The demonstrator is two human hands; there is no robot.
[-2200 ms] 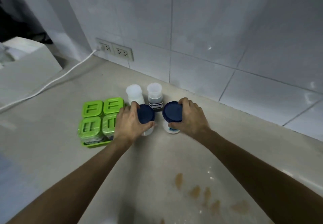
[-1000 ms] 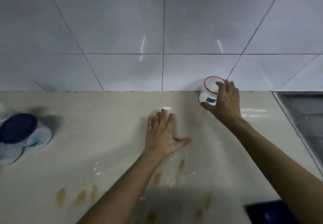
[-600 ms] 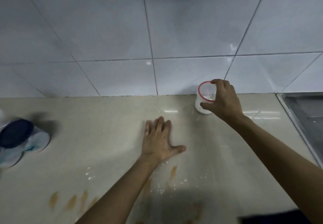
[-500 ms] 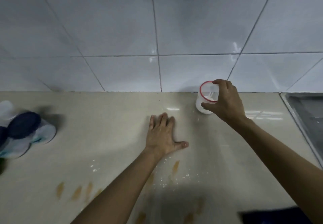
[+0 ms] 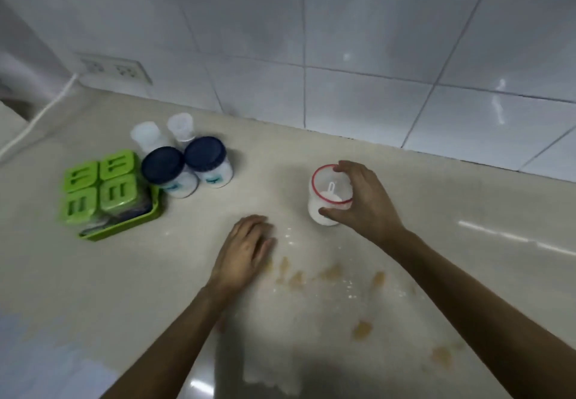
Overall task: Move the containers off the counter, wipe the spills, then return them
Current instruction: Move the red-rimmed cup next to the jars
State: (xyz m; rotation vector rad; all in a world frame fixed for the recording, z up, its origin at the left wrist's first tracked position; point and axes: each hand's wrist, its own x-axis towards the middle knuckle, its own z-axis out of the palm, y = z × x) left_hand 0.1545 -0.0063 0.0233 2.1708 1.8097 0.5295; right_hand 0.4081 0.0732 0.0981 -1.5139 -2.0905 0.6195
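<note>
My right hand point(image 5: 361, 199) grips a white jar with a red rim point(image 5: 327, 194), held by its top at mid counter; white powder and a small scoop show inside. My left hand point(image 5: 243, 252) lies flat on the counter point(image 5: 93, 289), fingers apart, holding nothing. To the left stand two white jars with dark blue lids point(image 5: 163, 168) point(image 5: 207, 158), two clear-capped bottles point(image 5: 148, 135) point(image 5: 180, 124) behind them, and a green tray of green-lidded boxes point(image 5: 103, 189). Brown spill spots point(image 5: 327, 274) and white grains lie just right of my left hand.
A white tiled wall point(image 5: 343, 55) runs along the counter's back. A double socket point(image 5: 115, 69) with a white cable point(image 5: 40, 115) sits at the far left. More brown stains point(image 5: 361, 330) spread toward the front right.
My right hand has carried the red-rimmed jar away from the wall toward the left, closer to the other jars. The view has swung left. My left hand stays flat on the counter.
</note>
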